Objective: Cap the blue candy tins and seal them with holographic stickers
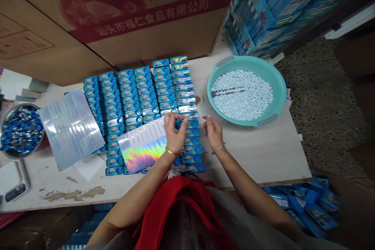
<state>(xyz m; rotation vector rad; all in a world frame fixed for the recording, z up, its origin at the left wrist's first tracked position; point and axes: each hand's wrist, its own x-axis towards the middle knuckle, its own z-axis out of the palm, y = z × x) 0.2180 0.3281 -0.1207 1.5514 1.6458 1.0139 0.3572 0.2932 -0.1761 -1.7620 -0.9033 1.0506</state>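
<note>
My left hand, a gold bangle at its wrist, is over the right-hand columns of small blue boxes. Its thumb and forefinger are pinched together; whatever is between them is too small to make out. A shiny rainbow sticker sheet with pale strips runs under this hand and lies across the boxes. Beside the rightmost column, my right hand has its fingers curled closed, and their contents are hidden. Silvery strips cover the upper boxes of that column, while the lower ones show printed blue tops.
A turquoise basin of pale candies with a dark tool stands right. On the left are another shiny sheet, a metal bowl of blue pieces and a white device. Cartons and stacked blue packs stand behind.
</note>
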